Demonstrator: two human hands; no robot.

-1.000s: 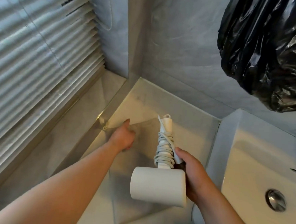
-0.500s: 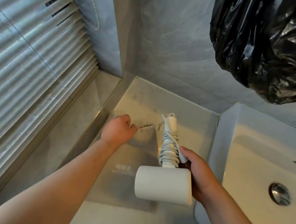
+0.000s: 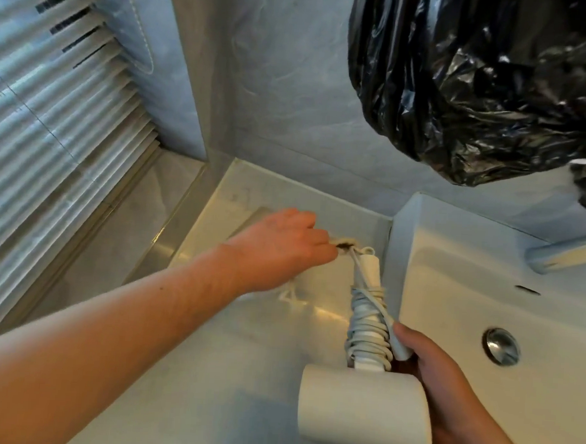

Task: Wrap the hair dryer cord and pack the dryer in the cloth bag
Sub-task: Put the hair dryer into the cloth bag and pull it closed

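Observation:
My right hand [image 3: 446, 385] grips the white hair dryer [image 3: 362, 411] at the base of its handle, barrel toward me and handle pointing away. The white cord [image 3: 367, 326] is wound tightly round the handle. A pale grey cloth bag [image 3: 277, 341] lies flat on the counter, blending with its surface. My left hand [image 3: 283, 245] pinches the bag's rim at its far end, just left of the handle's tip. A light drawstring [image 3: 292, 295] trails below my left wrist.
A white basin [image 3: 487, 268] with a metal drain [image 3: 501, 346] stands right of the counter [image 3: 207, 371]. A black plastic bag [image 3: 482, 79] hangs at the upper right. Window blinds [image 3: 49, 138] fill the left; grey tiled walls [image 3: 276, 83] close the corner.
My left hand went from resting flat on the bag to pinching its rim and moved right toward the handle's tip. The dryer shifted right and slightly forward.

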